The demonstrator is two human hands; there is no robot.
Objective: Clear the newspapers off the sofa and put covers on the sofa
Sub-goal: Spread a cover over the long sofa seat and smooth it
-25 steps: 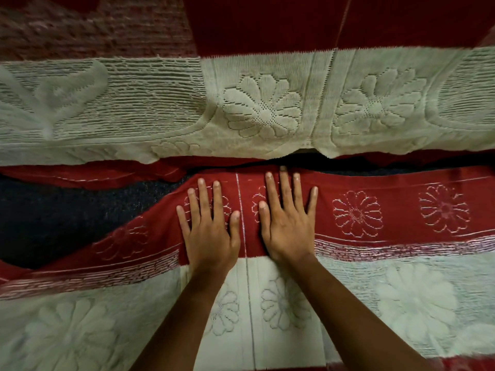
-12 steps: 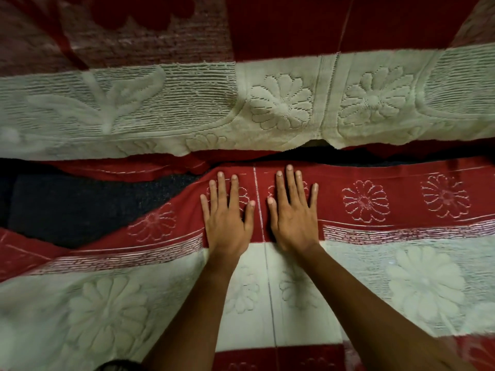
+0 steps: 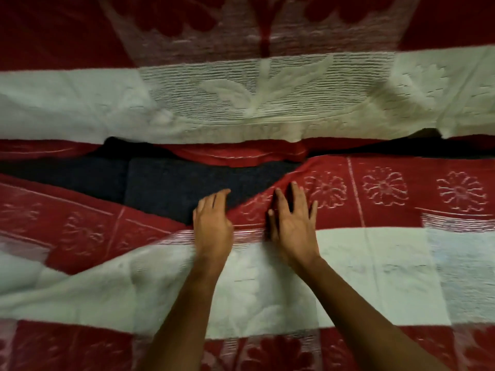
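Two palms lie flat at centre frame, fingers loose and gripping nothing: left hand [image 3: 213, 223] on the edge of the red-and-white flowered woven seat cover [image 3: 375, 263], right hand [image 3: 292, 228] just beside. Bare dark-blue sofa cushion [image 3: 174, 183] shows centre-left; best slide that edge up evenly, no bunching.

Left hand [image 3: 213, 223]: laid palm down across the slanting edge of the seat cover [image 3: 375, 263], fingers held together and slightly bent.
Right hand [image 3: 292, 223]: pressed flat on the seat cover just inside that edge, fingers spread.
Forearms: both bare, stretched forward over the seat cover, drawn closer toward the hands.
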